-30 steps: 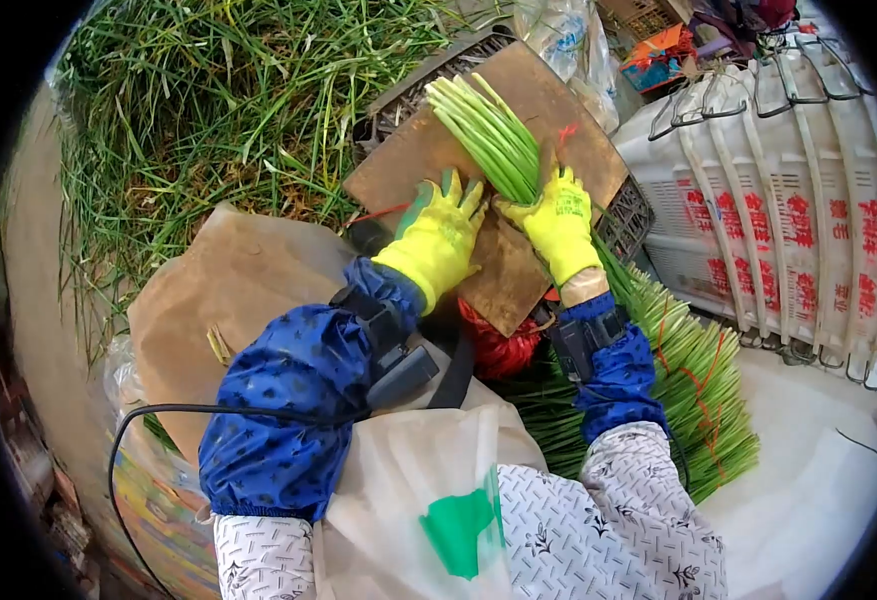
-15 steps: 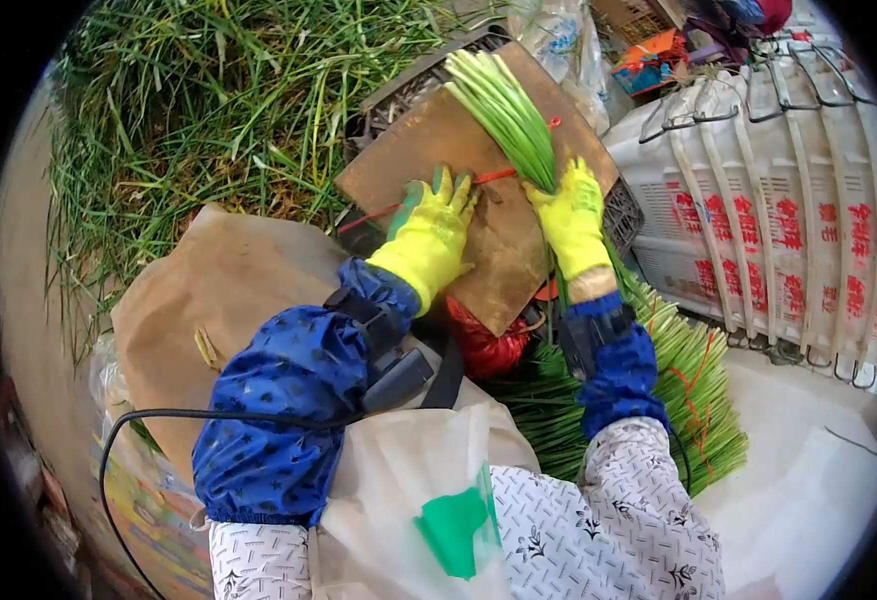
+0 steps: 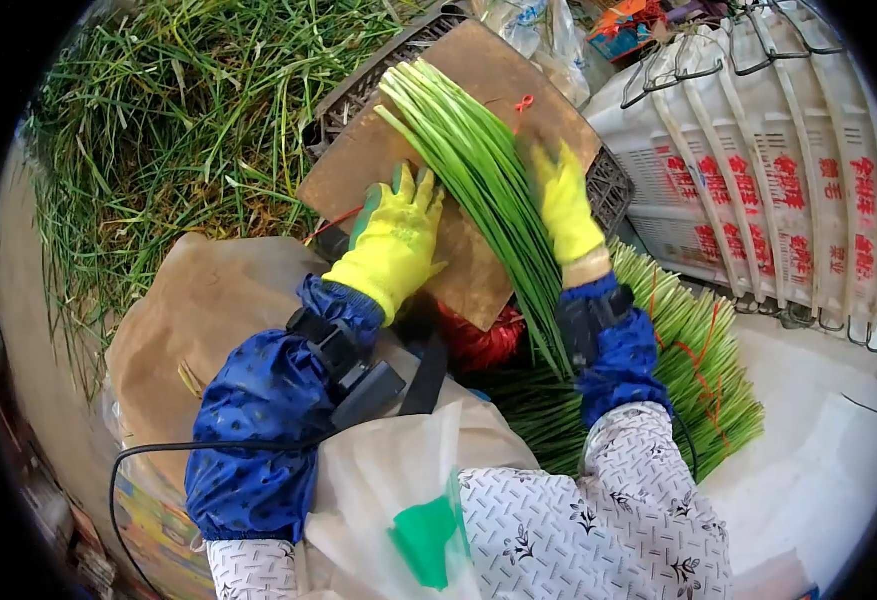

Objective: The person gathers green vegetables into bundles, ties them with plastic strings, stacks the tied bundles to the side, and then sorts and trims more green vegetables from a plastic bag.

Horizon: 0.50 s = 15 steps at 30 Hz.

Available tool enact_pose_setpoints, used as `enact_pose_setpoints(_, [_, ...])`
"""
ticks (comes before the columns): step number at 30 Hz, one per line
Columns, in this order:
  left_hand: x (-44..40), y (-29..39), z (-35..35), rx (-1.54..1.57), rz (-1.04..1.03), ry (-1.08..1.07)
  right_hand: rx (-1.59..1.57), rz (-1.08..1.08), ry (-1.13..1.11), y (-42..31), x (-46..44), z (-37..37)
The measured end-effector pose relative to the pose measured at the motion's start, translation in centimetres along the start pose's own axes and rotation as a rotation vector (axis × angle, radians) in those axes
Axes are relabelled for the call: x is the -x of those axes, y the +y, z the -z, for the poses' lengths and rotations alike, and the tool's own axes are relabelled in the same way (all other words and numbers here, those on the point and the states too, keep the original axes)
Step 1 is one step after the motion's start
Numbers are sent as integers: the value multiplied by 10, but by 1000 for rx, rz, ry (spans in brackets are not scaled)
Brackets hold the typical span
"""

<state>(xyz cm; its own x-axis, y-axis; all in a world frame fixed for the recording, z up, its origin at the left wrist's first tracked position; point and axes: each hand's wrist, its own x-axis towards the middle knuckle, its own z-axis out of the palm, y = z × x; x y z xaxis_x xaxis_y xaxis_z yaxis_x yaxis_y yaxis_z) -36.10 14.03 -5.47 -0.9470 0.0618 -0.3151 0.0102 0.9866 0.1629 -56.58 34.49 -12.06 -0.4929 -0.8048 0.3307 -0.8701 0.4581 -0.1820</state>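
A loose bunch of garlic chives [image 3: 473, 165], long and green with pale ends, lies slantwise across a brown board [image 3: 343, 175]. My left hand [image 3: 393, 235], in a yellow glove, rests on the board left of the bunch with its fingers spread, holding nothing. To the right of the chives is my right hand [image 3: 566, 205], also gloved; its fingers are stretched out and partly blurred, close beside the stalks. A red tie [image 3: 525, 103] shows at the board's upper right. Any part of it under the bunch is hidden.
Beneath the board is a dark plastic crate [image 3: 613, 190]. A heap of loose green leaves [image 3: 178, 130] fills the left. Tied chive bundles [image 3: 698, 360] lie at lower right, near red string [image 3: 483, 335]. White crates with red print [image 3: 758, 170] stand at right.
The chives have come down and left, now lying across the board with their lower ends over its near edge. My right hand has let go of the stalks; my left stays on the board.
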Motion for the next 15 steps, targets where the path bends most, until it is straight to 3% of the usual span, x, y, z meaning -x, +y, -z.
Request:
enact_pose_setpoints(2, [2, 2, -3, -31, -13, 21, -444, -426, -113, -9, -41, 11])
enact_pose_setpoints(5, [2, 2, 0, -37, -10, 19, -137, -253, -146, -14, -103, 23])
enact_pose_setpoints(8, [1, 1, -4, -59, -12, 31, 128, 147, -253, -3, -125, 3])
enact_pose_setpoints(9, [1, 1, -5, -50, -15, 38, 122, 186, -366, -6, -136, 7])
enact_pose_setpoints(12, [1, 0, -5, -25, -23, 48, 234, 284, -601, 0, -159, 6])
enact_pose_setpoints(15, [1, 0, -3, -15, -30, 44, 231, 69, -525, 3, -194, 0])
